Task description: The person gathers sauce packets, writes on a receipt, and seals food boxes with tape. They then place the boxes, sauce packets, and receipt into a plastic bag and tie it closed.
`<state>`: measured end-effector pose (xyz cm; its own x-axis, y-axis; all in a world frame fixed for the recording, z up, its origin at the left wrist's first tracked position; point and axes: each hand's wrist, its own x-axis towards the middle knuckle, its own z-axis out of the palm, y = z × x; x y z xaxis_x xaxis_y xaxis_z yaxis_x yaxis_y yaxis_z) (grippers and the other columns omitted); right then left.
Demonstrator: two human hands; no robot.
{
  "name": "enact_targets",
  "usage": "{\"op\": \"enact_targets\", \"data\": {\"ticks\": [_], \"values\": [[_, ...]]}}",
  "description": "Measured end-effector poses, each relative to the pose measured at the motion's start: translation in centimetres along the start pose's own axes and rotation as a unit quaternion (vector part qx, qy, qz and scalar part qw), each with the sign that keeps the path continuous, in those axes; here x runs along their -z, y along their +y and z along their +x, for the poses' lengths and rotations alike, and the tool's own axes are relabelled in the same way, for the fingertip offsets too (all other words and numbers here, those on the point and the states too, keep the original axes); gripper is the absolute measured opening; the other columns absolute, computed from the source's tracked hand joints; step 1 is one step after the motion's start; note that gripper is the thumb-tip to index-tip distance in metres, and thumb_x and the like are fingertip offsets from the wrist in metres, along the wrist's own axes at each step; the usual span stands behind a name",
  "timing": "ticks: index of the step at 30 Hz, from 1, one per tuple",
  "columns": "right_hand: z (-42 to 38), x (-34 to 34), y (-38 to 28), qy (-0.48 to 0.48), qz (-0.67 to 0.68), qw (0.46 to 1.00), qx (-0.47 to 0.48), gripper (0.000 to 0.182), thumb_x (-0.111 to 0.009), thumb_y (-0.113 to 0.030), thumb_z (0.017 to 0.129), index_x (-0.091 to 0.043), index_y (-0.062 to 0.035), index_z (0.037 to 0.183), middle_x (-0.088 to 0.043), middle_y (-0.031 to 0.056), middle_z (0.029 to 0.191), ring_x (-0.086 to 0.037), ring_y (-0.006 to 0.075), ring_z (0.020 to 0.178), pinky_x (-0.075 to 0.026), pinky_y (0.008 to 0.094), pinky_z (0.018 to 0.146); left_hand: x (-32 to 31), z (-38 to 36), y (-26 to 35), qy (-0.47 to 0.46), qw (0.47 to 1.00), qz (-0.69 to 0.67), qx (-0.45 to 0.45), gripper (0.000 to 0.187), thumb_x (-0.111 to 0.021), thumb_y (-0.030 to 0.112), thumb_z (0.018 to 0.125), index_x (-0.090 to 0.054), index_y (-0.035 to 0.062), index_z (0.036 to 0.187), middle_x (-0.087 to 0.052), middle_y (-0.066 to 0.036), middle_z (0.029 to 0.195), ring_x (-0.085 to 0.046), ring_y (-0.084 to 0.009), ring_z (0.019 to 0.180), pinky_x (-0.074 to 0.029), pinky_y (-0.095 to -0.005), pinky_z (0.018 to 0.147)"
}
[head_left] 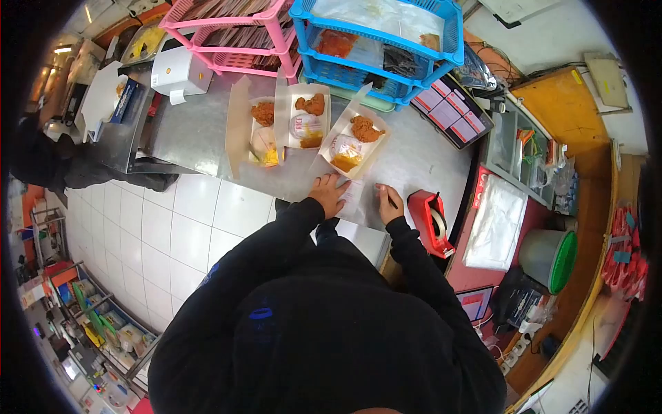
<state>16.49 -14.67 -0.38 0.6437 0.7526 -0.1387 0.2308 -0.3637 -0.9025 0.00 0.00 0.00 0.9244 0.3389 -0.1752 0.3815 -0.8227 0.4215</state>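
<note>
My left hand (329, 195) lies with its fingers spread at the edge of the metal counter, against a white paper slip (352, 196) with print on it. To the right of the slip, my right hand (389, 202) is closed around a dark pen (393, 203). Beyond my hands stand three open cardboard boxes: a left box (236, 138), a middle box (282, 114) and a right box (378, 146). Each holds a piece of fried chicken (365, 129) and a paper-wrapped portion (346, 149) with something yellow or orange beside it.
A red tape dispenser (429, 224) stands right of my right hand. Pink (238, 52) and blue (414, 90) tiered racks line the back, with a screen (453, 112) beside them. A white printer (181, 71) sits back left. Another person's dark-clothed leg (117, 174) is at left.
</note>
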Motion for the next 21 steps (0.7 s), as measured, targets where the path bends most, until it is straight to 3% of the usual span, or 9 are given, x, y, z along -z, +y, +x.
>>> {"op": "enact_targets", "data": {"ticks": [5, 7, 9, 11, 13, 14, 17, 19, 21], "values": [[-3.4, 4.4, -7.0, 0.096, -0.034, 0.992, 0.073, 0.014, -0.05, -0.011, 0.088, -0.06, -0.0004, 0.09, -0.062, 0.0125, 0.084, -0.061, 0.0204, 0.077, -0.046, 0.0311, 0.069, 0.6, -1.6, -2.1, 0.05, 0.998, -0.018, -0.042, 0.053, -0.059, 0.026, 0.076, -0.047, 0.0116, 0.125, -0.042, -0.017, 0.121, -0.037, -0.0327, 0.113, -0.031, -0.0448, 0.092], [-4.4, 7.4, -9.2, 0.234, -0.051, 0.964, 0.116, 0.01, -0.051, -0.008, 0.086, -0.056, -0.0008, 0.08, -0.062, 0.0119, 0.078, -0.061, 0.0169, 0.074, -0.045, 0.0317, 0.064, 1.4, -3.7, -3.1, 0.081, 0.993, -0.05, -0.062, 0.051, -0.061, 0.023, 0.075, -0.049, 0.009, 0.122, -0.043, -0.017, 0.119, -0.039, -0.0332, 0.111, -0.034, -0.0443, 0.091], [-4.4, 10.5, -5.0, 0.263, -0.068, 0.962, 0.016, 0.014, -0.055, -0.013, 0.084, -0.053, -0.0019, 0.074, -0.064, 0.0131, 0.076, -0.062, 0.019, 0.072, -0.047, 0.031, 0.065, 2.1, -6.3, -4.9, 0.098, 0.99, -0.06, -0.075, 0.05, -0.062, 0.022, 0.074, -0.049, 0.0084, 0.12, -0.044, -0.016, 0.117, -0.041, -0.0334, 0.109, -0.035, -0.0433, 0.091], [-3.2, 12.1, -0.7, 0.22, -0.162, 0.957, -0.099, 0.019, -0.061, -0.021, 0.08, -0.057, -0.0027, 0.081, -0.064, 0.0138, 0.073, -0.063, 0.0226, 0.067, -0.048, 0.0321, 0.063, 1.9, -10.8, -7.2, 0.129, 0.987, -0.078, -0.061, 0.048, -0.063, 0.018, 0.073, -0.051, 0.0086, 0.118, -0.046, -0.017, 0.116, -0.043, -0.0343, 0.107, -0.036, -0.0425, 0.09], [-2.7, 11.0, -2.0, 0.168, -0.39, 0.905, -0.03, 0.033, -0.066, -0.029, 0.076, -0.059, -0.0027, 0.095, -0.064, 0.0149, 0.073, -0.063, 0.025, 0.064, -0.048, 0.0334, 0.06, 2.0, -17.7, -9.9, 0.177, 0.98, -0.093, 0.001, 0.044, -0.063, 0.015, 0.073, -0.052, 0.0084, 0.115, -0.049, -0.016, 0.112, -0.046, -0.0338, 0.105, -0.038, -0.0427, 0.089], [-2.5, 9.9, -3.8, 0.228, -0.4, 0.888, 0.0, 0.04, -0.067, -0.031, 0.075, -0.057, -0.0028, 0.102, -0.064, 0.0146, 0.072, -0.062, 0.0247, 0.063, -0.048, 0.0345, 0.059, 1.4, -22.1, -11.7, 0.19, 0.976, -0.099, 0.029, 0.041, -0.062, 0.016, 0.074, -0.054, 0.0089, 0.114, -0.053, -0.014, 0.108, -0.047, -0.0326, 0.101, -0.039, -0.0419, 0.085], [-2.8, 2.0, -16.8, 0.311, -0.295, 0.901, 0.062, 0.045, -0.067, -0.029, 0.078, -0.053, -0.0026, 0.112, -0.059, 0.0075, 0.061, -0.056, 0.018, 0.055, -0.044, 0.0306, 0.054, 0.3, -39.1, -13.7, 0.266, 0.923, -0.176, 0.217, 0.036, -0.06, 0.013, 0.076, -0.057, 0.0106, 0.111, -0.063, -0.009, 0.077, -0.056, -0.0312, 0.076, -0.044, -0.0411, 0.073], [-5.0, -8.8, -26.0, 0.191, -0.12, 0.96, 0.166, 0.037, -0.063, -0.022, 0.083, -0.053, -0.0026, 0.113, -0.048, -0.0004, 0.056, -0.044, 0.0089, 0.051, -0.037, 0.0244, 0.049, -3.0, -51.8, -14.5, 0.281, 0.869, -0.186, 0.363, 0.036, -0.065, 0.015, 0.073, -0.059, 0.0119, 0.109, -0.064, -0.004, 0.072, -0.057, -0.0262, 0.071, -0.045, -0.0396, 0.067], [-9.6, -22.6, -32.7, -0.01, 0.027, 0.965, 0.262, 0.034, -0.061, -0.015, 0.084, -0.053, -0.0026, 0.115, -0.04, -0.0036, 0.056, -0.036, 0.0039, 0.052, -0.031, 0.021, 0.048, -6.5, -64.4, -15.1, 0.333, 0.799, -0.234, 0.442, 0.036, -0.068, 0.017, 0.072, -0.059, 0.0127, 0.107, -0.065, -0.003, 0.075, -0.058, -0.0246, 0.072, -0.047, -0.038, 0.067]]}}
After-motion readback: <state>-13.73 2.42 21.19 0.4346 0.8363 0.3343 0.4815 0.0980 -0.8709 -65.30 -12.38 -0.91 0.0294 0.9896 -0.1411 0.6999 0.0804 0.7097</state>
